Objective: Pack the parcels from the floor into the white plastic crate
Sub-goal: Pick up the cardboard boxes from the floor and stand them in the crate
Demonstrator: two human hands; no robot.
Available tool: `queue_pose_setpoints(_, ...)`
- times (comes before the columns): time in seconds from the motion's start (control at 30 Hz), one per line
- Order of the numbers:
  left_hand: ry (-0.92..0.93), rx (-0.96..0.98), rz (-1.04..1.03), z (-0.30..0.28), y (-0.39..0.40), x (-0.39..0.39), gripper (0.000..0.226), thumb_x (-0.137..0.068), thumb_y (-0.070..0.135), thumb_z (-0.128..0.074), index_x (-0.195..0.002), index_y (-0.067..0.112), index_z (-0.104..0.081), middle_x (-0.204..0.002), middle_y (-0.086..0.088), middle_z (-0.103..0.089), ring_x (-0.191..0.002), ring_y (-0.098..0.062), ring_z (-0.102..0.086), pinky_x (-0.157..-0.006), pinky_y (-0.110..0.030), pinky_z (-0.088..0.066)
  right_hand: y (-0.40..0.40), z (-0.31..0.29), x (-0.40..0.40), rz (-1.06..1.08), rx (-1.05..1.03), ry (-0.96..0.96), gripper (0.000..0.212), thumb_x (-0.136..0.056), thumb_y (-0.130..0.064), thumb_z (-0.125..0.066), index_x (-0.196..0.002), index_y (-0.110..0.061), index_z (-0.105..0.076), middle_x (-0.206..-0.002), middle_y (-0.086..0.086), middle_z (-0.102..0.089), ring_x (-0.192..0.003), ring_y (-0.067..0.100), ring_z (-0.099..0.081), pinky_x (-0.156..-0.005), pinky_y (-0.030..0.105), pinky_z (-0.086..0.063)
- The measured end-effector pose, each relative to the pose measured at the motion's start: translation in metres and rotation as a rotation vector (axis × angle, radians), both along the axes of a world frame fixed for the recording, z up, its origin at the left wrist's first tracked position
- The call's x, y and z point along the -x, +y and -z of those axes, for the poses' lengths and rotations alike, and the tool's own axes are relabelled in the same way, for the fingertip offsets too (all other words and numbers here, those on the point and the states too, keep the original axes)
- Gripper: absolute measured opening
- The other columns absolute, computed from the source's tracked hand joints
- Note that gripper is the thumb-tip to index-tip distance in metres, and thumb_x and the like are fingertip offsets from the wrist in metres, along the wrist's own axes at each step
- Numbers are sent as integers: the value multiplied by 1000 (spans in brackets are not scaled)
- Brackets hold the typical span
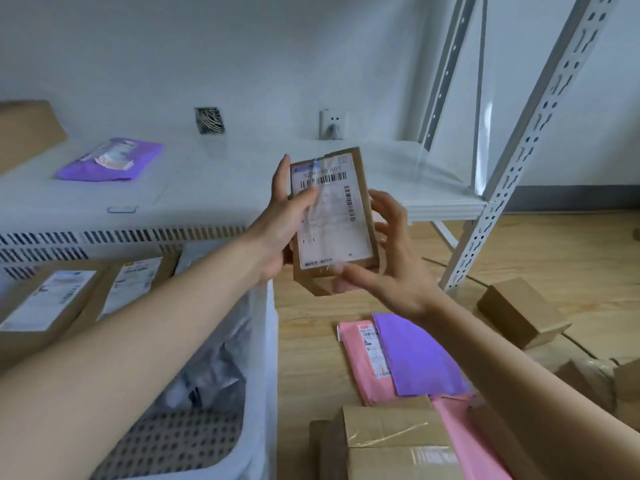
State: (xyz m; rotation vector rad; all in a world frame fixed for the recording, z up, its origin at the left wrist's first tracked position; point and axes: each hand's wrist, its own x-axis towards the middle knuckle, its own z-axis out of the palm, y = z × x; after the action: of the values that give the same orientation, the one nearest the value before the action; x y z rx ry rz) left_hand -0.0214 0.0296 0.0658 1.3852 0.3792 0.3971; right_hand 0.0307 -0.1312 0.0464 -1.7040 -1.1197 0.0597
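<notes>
A small cardboard parcel (pixel 332 220) is held upright in the middle of the view, above the floor (pixel 554 258), between the left hand (pixel 280 230) on its left edge and the right hand (pixel 388 258) on its right and lower edges. Below left stands the crate (pixel 259 393), with labelled boxes (pixel 48 303) and plastic-wrapped parcels (pixel 211 372) in it. Right of the crate, on the floor, a mailer bag (pixel 419 358) lies on top of another mailer bag (pixel 360 362); a taped carton (pixel 391 445) lies nearer. A small box (pixel 519 311) lies further right, near the shelving upright (pixel 519 150). Behind the crate runs a low shelf (pixel 207 188), with a mailer (pixel 110 160) on its far left.
</notes>
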Motion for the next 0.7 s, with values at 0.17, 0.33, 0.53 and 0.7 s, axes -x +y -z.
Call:
queue_pose_setpoints(0.17, -12, -140, 46, -8, 51, 53, 60, -95, 36, -45, -136, 62, -9, -130, 17, -52, -114, -10, -53, -78, -40, -50, 57, -20, 28, -83, -82, 190, 44, -85, -41, -43, -124, -53, -29, -117, -34, -42, -106, -25, -43, -94, 15, -40)
queue_pose_setpoints(0.33, 26, -236, 104, -15, 99, 104, 63, -90, 36, -49, -131, 68, -13, -137, 28, -39, -121, -4, -43, -106, -41, -27, 109, -21, 54, -116, 11, 257, 50, -89, -39, -40, -123, -68, -18, -144, -19, -36, -127, -1, -39, -110, 35, -32)
queue_pose_setpoints(0.53, 195, -286, 176, -16, 139, 157, 49, -94, 30, -48, -103, 76, -35, -130, 34, -40, -112, 8, -43, -98, -36, -27, 148, -15, 85, -141, 151, 377, 46, -92, -34, -46, -112, -73, -36, -128, -29, -48, -121, 0, -45, -105, 31, -36)
queue_pose_setpoints(0.7, 308, -230, 255, -15, 157, 187, 47, -90, 28, -55, -100, 72, -43, -127, 24, -50, -125, -11, -44, -102, -44, -40, 155, -16, 106, -141, 289, 519, 42, -90, -32, -52, -111, -68, -43, -96, -17, -68, -89, 5, -64, -72, 24, -53)
